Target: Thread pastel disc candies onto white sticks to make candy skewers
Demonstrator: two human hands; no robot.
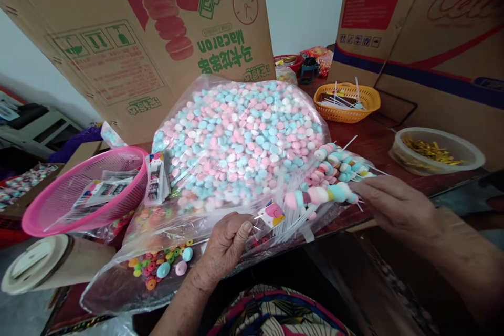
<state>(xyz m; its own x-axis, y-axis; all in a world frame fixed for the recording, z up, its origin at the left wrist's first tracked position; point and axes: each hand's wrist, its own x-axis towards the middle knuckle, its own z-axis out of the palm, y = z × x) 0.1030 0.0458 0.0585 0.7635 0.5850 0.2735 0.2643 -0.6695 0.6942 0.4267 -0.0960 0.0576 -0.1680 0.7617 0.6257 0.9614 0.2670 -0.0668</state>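
Note:
My left hand (227,244) pinches a small clear candy wrapper (271,214) with a colourful printed end between thumb and fingers. In my right hand (399,209) is a candy skewer (321,195) of pink, blue and white pieces, gripped near its right end and lying almost level. The skewer's left tip points toward the wrapper, close to it. Just behind are several finished-looking candy skewers (334,165) in a heap. White sticks (285,220) lie beneath. A large clear plastic bag of pink, blue and white candies (244,136) fills the middle of the table.
A pink basket (129,153) with wrappers stands left, beside a lidded cup (79,262). Ring candies (151,265) lie near the front edge. At right are a yellow basket (372,100) with sticks and a plastic bowl (468,160) of gold ties. Cardboard boxes (173,79) rise behind.

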